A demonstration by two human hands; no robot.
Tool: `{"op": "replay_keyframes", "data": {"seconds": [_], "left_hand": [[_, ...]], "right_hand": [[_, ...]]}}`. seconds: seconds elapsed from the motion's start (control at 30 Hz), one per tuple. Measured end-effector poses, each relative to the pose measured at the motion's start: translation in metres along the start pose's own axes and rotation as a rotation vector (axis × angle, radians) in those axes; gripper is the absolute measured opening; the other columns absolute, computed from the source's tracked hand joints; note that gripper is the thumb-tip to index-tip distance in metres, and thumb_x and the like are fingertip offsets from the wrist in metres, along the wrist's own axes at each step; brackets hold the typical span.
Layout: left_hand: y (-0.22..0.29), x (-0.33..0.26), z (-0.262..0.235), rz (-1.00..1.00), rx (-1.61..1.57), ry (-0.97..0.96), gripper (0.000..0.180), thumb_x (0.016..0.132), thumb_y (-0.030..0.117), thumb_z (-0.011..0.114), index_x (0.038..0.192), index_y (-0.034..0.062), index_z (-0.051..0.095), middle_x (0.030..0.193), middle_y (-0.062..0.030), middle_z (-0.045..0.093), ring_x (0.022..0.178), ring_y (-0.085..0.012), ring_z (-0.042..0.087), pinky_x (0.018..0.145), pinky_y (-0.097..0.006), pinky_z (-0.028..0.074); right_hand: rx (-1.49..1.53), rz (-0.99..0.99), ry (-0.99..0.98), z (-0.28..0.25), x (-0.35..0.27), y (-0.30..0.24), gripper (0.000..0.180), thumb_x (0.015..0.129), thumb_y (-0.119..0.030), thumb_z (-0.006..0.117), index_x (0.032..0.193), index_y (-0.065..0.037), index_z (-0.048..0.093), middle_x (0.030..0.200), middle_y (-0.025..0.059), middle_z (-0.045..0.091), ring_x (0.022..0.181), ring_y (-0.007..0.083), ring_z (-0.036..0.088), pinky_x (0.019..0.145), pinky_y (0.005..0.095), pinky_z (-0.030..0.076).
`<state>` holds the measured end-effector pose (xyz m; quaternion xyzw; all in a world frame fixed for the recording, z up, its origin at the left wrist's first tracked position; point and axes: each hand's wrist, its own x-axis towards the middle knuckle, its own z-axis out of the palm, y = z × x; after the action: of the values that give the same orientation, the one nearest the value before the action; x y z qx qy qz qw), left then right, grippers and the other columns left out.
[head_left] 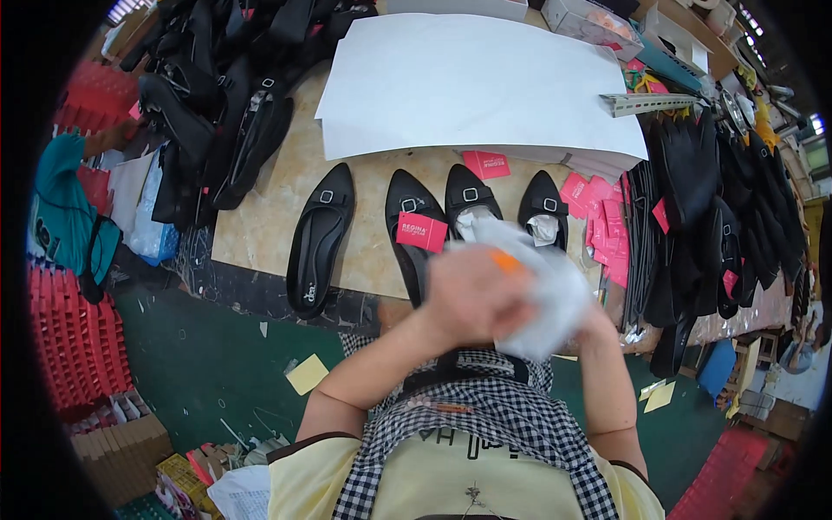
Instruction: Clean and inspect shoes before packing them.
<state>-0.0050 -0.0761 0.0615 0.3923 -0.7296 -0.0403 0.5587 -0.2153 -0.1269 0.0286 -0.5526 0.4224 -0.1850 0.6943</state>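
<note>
My left hand (475,293), blurred by motion, is closed on a white sheet of paper (555,299) in front of my apron. A small orange patch shows by its fingers; I cannot make out what it is. At the paper's right edge is my right hand (594,324), its fingers hidden behind it. Just beyond lie black pointed flats with buckles: an unstuffed shoe (321,238) at left, a second shoe (403,192) with a pink tag (422,231) on it, and two shoes (468,186) (542,192) with white paper inside.
Large white sheets (477,82) are stacked at the table's back. Black shoes pile up at left (186,113) and right (693,199). Pink tags (607,225) lie scattered beside the right pile. Red crates (74,338) stand at far left, near a person in a teal shirt (65,212).
</note>
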Motion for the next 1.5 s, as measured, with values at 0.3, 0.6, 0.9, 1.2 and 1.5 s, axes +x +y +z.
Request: {"op": "replay_keyframes", "data": {"seconds": [0.3,0.6,0.9,1.2,1.5], "left_hand": [[-0.049,-0.028,-0.043,-0.924,-0.594,-0.308,0.047,0.096,0.021,0.053,0.141,0.0081,0.046,0.132,-0.0117,0.051,0.124,-0.0201,0.048,0.106,-0.034,0.035],[-0.127,-0.015,-0.111,-0.596,0.213,-0.163,0.019,0.077,0.016,0.075,0.087,0.0055,0.063,0.111,-0.0121,0.061,0.12,-0.0322,0.051,0.099,-0.039,0.039],[0.005,-0.091,-0.047,-0.28,0.272,-0.648,0.026,0.077,0.032,0.072,0.067,0.0093,0.063,0.063,-0.0076,0.058,0.065,-0.027,0.061,0.064,-0.036,0.047],[0.005,-0.096,-0.025,-0.453,0.332,-0.591,0.024,0.078,0.026,0.071,0.067,0.0084,0.06,0.064,-0.01,0.061,0.061,-0.0288,0.061,0.061,-0.04,0.046],[0.015,-0.088,-0.016,-0.41,0.357,-0.643,0.02,0.079,0.02,0.072,0.073,0.0021,0.063,0.072,-0.014,0.063,0.065,-0.0336,0.058,0.061,-0.043,0.045]], "right_hand": [[-0.431,-0.573,0.333,0.05,0.032,-0.014,0.041,0.075,-0.002,0.074,0.114,0.002,0.064,0.109,0.0111,0.07,0.099,0.0242,0.067,0.089,0.0324,0.05],[0.28,-0.317,0.387,0.022,0.04,-0.027,0.029,0.085,0.001,0.065,0.114,0.001,0.062,0.107,0.0078,0.068,0.098,0.0156,0.064,0.088,0.031,0.049],[-0.767,-0.291,-0.05,0.099,0.079,-0.011,0.035,0.077,-0.002,0.064,0.112,-0.006,0.064,0.095,0.0126,0.063,0.087,0.0223,0.065,0.074,0.0338,0.053],[-1.514,-0.681,0.163,0.158,0.14,0.01,0.021,0.079,-0.017,0.061,0.096,-0.004,0.064,0.097,0.0106,0.053,0.093,0.0282,0.055,0.08,0.0412,0.05],[-1.161,-0.628,0.446,0.119,0.179,0.01,0.048,0.063,-0.027,0.081,0.1,-0.005,0.059,0.094,0.0107,0.059,0.09,0.0277,0.062,0.081,0.0381,0.049]]}}
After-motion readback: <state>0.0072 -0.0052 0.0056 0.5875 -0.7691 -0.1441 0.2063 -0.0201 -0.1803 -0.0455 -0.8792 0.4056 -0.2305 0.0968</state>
